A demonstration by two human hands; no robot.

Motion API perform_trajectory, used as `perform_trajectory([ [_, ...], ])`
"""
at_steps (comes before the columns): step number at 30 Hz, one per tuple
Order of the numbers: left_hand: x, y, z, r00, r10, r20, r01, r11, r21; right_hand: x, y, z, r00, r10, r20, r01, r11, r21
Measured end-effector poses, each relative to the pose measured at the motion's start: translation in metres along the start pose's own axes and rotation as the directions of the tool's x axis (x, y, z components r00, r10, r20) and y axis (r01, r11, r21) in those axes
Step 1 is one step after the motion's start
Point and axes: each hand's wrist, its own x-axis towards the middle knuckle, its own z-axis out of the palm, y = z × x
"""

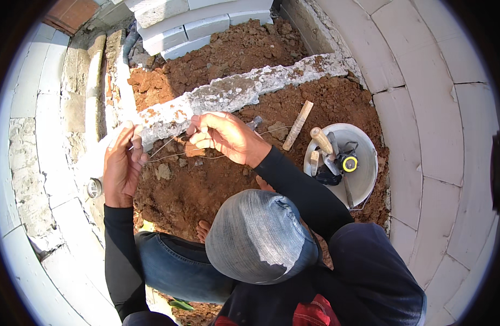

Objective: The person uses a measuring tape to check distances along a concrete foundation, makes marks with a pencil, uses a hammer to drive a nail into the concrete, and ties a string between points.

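1. Right hand (224, 136) with grip closed: fingertips pinched on a thin grey wire (171, 155), knuckles up, wrist bent inward, black-sleeved forearm running back to the lower right.
2. Left hand (122, 163) raised with palm toward the right hand, fingers curled and closed on the other end of the same thin grey wire, black sleeve dropping straight down.
3. Wire stretched between the two hands in fine, slightly sagging strands, with a loose end trailing right past the right hand, just above loose red-brown soil (206, 185).
4. Directly behind both hands, touching or nearly so: a long rough grey concrete beam (233, 92), pitted and crusted with earth, lying slantwise across the soil.
5. Soil clumpy and dry, filling the pit on both sides of the beam.
6. Right of the right hand, apart from it: a short pale wooden stick (298, 125) lying on the soil.
7. Further right: a round white plastic bucket (364, 174) holding wooden-handled tools and a yellow-and-black tape measure (349, 163).
8. Around everything: smooth pale grey block walls (423, 108); stacked pale blocks at the top.
9. Below: knee in blue denim (261, 236), bent.
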Motion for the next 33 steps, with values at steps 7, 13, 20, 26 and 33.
perform_trajectory([
  [7,0.004,-0.043,0.008,0.936,-0.122,0.330,0.061,0.980,0.191,-0.014,-0.015,0.003,0.997,-0.067,-0.030,0.072,0.965,0.251],
  [13,-0.025,-0.068,0.040,0.764,0.134,0.631,-0.537,0.673,0.508,-0.040,-0.013,-0.020,1.000,0.008,0.019,-0.011,0.984,0.177],
  [20,-0.018,-0.073,0.041,0.730,-0.088,0.677,-0.458,0.672,0.581,-0.067,-0.005,-0.012,0.999,-0.033,0.008,0.030,0.980,0.198],
  [26,-0.010,-0.091,0.025,0.369,0.282,0.886,-0.920,0.246,0.305,-0.056,-0.005,-0.009,0.998,0.006,0.068,-0.020,0.979,0.204],
  [33,-0.011,-0.102,0.036,0.323,0.396,0.859,-0.927,0.314,0.204,-0.062,-0.016,0.011,0.998,0.060,0.021,-0.064,0.953,0.295],
])
